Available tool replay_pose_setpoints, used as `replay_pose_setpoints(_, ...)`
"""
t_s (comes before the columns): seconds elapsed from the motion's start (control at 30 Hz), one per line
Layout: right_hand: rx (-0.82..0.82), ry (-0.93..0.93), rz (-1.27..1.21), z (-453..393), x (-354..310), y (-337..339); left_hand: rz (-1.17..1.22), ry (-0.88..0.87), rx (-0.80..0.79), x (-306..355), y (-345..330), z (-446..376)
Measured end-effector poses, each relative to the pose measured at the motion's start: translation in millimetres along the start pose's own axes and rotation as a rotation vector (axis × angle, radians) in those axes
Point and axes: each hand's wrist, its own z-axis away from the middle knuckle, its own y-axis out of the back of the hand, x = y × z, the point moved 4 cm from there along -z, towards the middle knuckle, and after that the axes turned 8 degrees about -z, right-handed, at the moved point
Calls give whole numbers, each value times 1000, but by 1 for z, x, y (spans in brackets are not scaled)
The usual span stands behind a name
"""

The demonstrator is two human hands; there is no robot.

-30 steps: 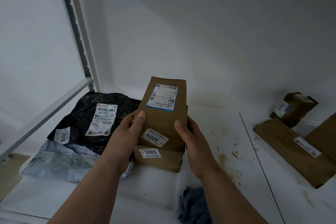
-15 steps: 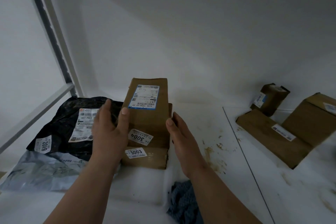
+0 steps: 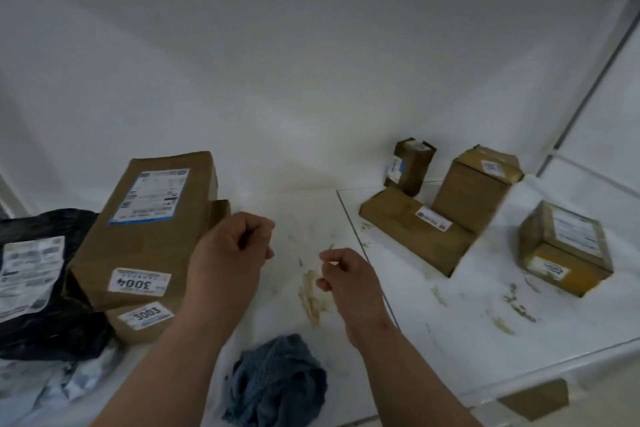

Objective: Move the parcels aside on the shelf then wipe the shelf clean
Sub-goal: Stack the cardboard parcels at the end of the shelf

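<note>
A brown parcel labelled 3004 (image 3: 149, 229) lies stacked on a second brown parcel labelled 3003 (image 3: 145, 319) at the left of the white shelf (image 3: 298, 211). A black mailer bag (image 3: 38, 274) and a grey one (image 3: 59, 381) lie left of them. My left hand (image 3: 232, 253) hovers just right of the stack with fingers curled, holding nothing. My right hand (image 3: 343, 274) is loosely curled over brown stains (image 3: 311, 291) on the shelf, also holding nothing. A crumpled blue cloth (image 3: 277, 381) lies at the front edge between my forearms.
Several brown boxes stand on the right shelf panel: a long flat one (image 3: 415, 229), a small upright one (image 3: 410, 166), a taller one (image 3: 474, 187) and a stacked pair (image 3: 568, 250). More stains (image 3: 512, 308) mark that panel. A seam (image 3: 363, 246) divides the panels.
Both hands have let go of the parcel 3004, which now rests on 3003. The hands have drawn back right of the stack and my view has swung to the right.
</note>
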Motion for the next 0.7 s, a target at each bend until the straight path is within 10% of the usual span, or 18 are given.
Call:
replay_pose_setpoints(0.43,105,-151,52,-81,14,171,19,384,-286,11,-179,11)
replay_pose_setpoints(0.7,138,-50,536,-158,13,248,190,531,-438,32,-275,25)
